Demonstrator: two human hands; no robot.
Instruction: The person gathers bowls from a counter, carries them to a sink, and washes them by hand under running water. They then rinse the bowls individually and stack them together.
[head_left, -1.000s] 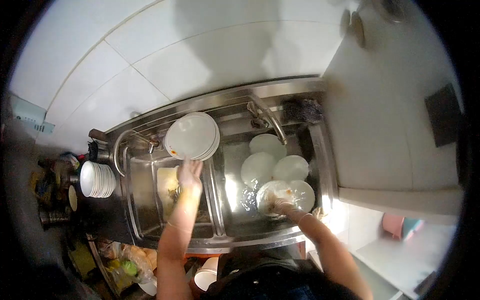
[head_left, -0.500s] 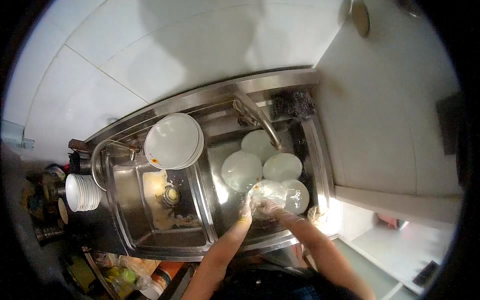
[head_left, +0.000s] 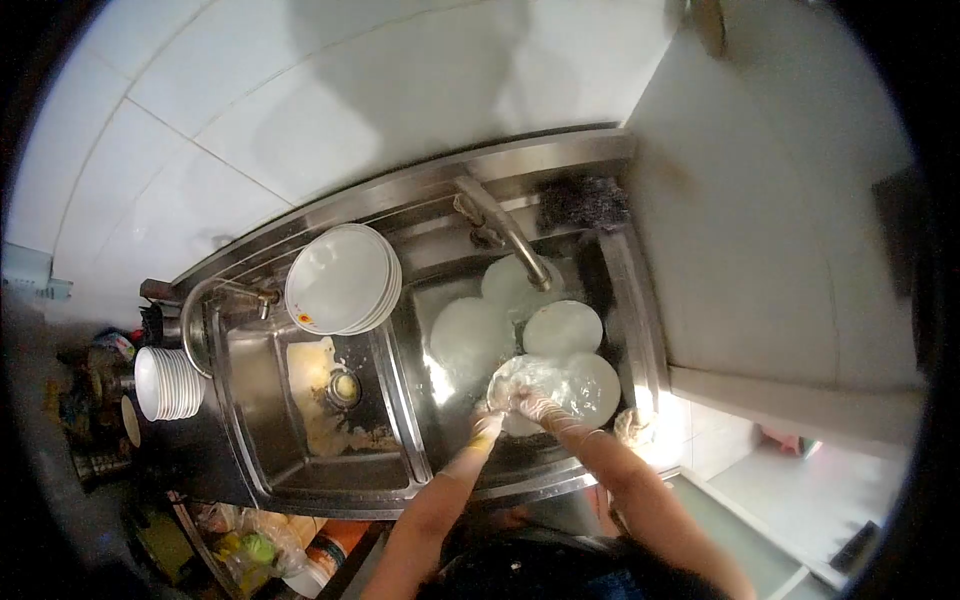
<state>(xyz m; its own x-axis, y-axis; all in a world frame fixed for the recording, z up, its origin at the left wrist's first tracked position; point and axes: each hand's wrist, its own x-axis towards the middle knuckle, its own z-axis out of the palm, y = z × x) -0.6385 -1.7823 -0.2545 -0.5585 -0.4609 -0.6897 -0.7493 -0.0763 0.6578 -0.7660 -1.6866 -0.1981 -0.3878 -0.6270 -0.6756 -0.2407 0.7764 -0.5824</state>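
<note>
You're standing over a double steel sink (head_left: 520,160), brushed and smeared with wet shine. Its right basin (head_left: 645,320) holds cloudy water; the left basin (head_left: 250,400) is shallow with a dull sheen, with a flat, cream-coloured patch (head_left: 308,385) of uncertain material beside the round drain (head_left: 343,390).

To your left, the dark tabletop (head_left: 180,460) carries nested white bowls (head_left: 168,385) tipped on their side, their rims making neat ridges.

The work looks partway through. A neat stack of plates (head_left: 340,275) sits out of the water behind the left basin, smooth, round and glazed, with a small orange-red mark near the top one's rim. Four round plates (head_left: 563,328) can be made out in the right basin, some overlapping, so these appear to be what's left. You can't tell from here whether the stacked ones are finished.

A curved metal tap (head_left: 510,235) reaches over them, and a dark, rough-textured pad (head_left: 585,203) lies on the back ledge.

Your left hand (head_left: 487,425) and right hand (head_left: 535,405) meet at the near side of those plates, your grip seemingly closed on a glossy white item (head_left: 522,372), too blurred to identify.
</note>
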